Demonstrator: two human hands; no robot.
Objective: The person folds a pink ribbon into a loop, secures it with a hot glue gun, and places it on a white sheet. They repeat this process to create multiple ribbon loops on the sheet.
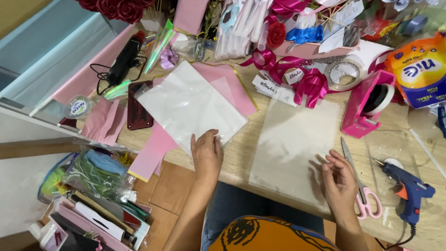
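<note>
**Two clear sheets under your hands, edges hard to read**

Your left hand (206, 153) lies palm down on the near corner of a white translucent sheet (188, 104), fingers stretched out flat and close together, pressing on it rather than gripping. That sheet rests tilted on pink paper (232, 81), which hides most of what lies beneath. Your right hand (339, 179) sits at the right edge of a second clear sheet (292, 144) lying flat on the wooden table (241, 153); its fingers are loosely curled, and you cannot tell whether they pinch the edge or only touch it, since the film almost vanishes against the wood. Just beside that hand lie pink-handled scissors (364, 195), partly covered by your wrist. A blue glue gun (409, 188) stands further right, its cord cut off by the frame. The pink tape dispenser (369, 102) stands behind the sheet.
</note>
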